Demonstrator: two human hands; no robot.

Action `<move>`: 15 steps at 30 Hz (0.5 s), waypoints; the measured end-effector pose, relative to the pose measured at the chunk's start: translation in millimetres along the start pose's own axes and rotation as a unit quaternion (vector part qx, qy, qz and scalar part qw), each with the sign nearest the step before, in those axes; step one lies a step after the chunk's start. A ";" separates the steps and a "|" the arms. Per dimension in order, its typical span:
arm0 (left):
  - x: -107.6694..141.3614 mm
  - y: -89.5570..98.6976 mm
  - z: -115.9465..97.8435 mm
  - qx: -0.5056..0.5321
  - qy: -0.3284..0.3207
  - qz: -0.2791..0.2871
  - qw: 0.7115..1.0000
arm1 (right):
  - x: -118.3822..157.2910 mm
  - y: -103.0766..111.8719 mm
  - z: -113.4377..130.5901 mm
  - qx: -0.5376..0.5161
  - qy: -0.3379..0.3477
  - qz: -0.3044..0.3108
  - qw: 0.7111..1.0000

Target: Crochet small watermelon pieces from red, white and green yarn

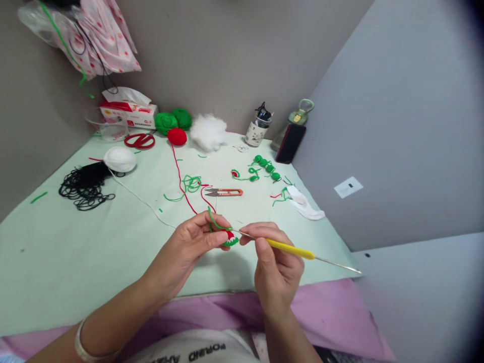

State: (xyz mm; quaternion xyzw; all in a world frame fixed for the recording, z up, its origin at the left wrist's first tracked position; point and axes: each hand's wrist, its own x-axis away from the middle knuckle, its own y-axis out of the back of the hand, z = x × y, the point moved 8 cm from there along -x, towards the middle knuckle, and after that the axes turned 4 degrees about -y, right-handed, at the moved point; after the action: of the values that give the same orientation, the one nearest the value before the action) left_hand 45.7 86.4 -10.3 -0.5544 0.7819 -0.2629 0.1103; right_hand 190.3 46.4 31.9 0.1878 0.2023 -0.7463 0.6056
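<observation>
Pinched between the thumb and fingers of my left hand [200, 239] is a small crocheted piece [231, 240], red inside with a white line and a green edge. Green yarn [212, 218] runs up over the left fingers. My right hand [278, 264] grips a crochet hook [289, 248] by its yellow handle. The hook's metal tip meets the top edge of the piece; whether it is through a stitch is too small to tell. Just beyond the hands lie orange-handled thread snips [227, 192] and loose red yarn [180, 174].
At the back stand a tissue box [130, 115], green yarn balls [166, 122], a red ball [177, 136], white stuffing [208, 132], a pen cup [257, 132] and a phone [291, 143]. Black yarn [85, 184] and red scissors [139, 141] lie left. Small green crocheted balls [269, 168] lie right.
</observation>
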 end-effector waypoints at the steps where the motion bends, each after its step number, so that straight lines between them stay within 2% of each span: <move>1: -0.1 0.1 -0.4 0.000 -0.002 0.001 1.000 | 0.1 0.2 -0.3 0.000 -0.001 -0.001 1.000; 15: -0.8 -4.0 4.0 0.009 0.017 0.019 1.000 | 0.9 -2.0 -0.3 -0.002 -0.005 -0.003 1.000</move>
State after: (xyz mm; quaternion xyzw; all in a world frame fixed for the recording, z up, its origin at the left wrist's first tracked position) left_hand 51.1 85.1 -11.5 -0.5337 0.7918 -0.2770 0.1071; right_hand 188.1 46.1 31.3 0.1821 0.2010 -0.7484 0.6052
